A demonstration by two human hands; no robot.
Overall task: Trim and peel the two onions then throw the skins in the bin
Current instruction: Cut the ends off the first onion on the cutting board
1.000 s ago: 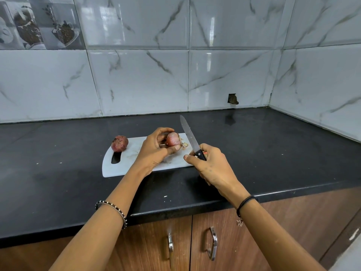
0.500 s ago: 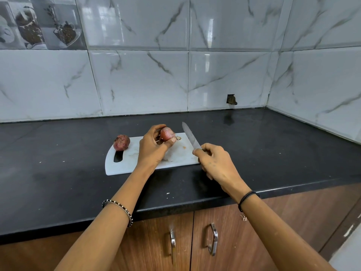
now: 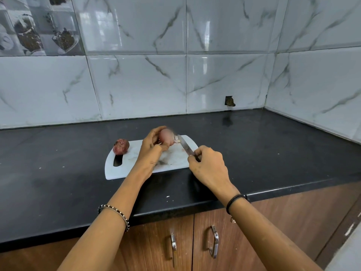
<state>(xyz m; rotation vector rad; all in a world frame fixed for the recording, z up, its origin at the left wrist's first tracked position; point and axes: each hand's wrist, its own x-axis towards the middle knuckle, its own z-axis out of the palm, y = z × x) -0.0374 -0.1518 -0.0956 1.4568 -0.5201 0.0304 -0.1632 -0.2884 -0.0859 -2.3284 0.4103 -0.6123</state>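
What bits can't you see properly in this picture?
Head view:
- The bin: outside the frame.
- The knife handle: hidden inside the right hand.
- The held onion: motion-blurred, partly covered by the left hand; whether the blade touches its root end is unclear.
- The picture tile: cut off by the top-left edge.

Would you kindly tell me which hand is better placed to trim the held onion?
Right: the right hand grips the knife, its blade by the onion the left hand holds.

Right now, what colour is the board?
The board is white, with faint marks. The head view shows it best.
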